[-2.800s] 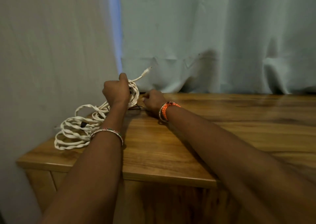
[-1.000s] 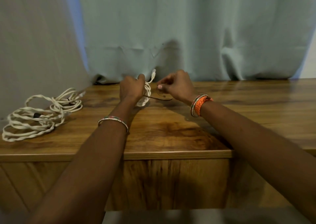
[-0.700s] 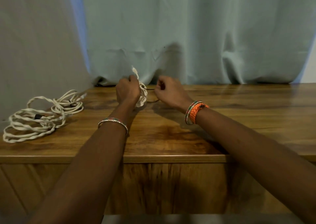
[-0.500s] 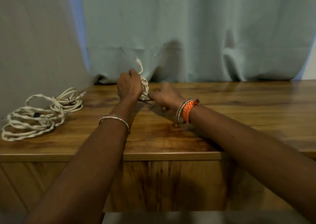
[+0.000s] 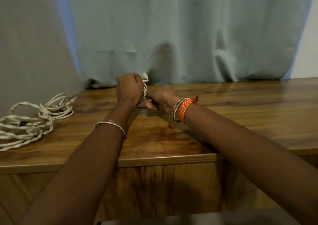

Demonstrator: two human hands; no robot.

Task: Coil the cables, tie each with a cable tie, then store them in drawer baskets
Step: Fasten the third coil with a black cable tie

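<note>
My left hand (image 5: 129, 89) grips a small coil of white cable (image 5: 145, 87) upright over the back of the wooden table (image 5: 240, 107), its plug end sticking up past my knuckles. My right hand (image 5: 160, 98) is pressed against the coil from the right and pinches a thin dark cable tie (image 5: 142, 106), whose loose end shows just below the coil. Most of the coil is hidden behind my left hand. A larger bundle of white twisted cables (image 5: 32, 120) lies on the table at the far left.
A pale curtain (image 5: 172, 35) hangs right behind the table and touches its back edge. The table's front edge (image 5: 163, 159) runs beneath my forearms, with a wooden cabinet front under it. No drawer basket is in view.
Since the oldest frame my hands carried the small coil to the right, away from the big bundle. In the last second my right hand closed in on the coil with the tie.
</note>
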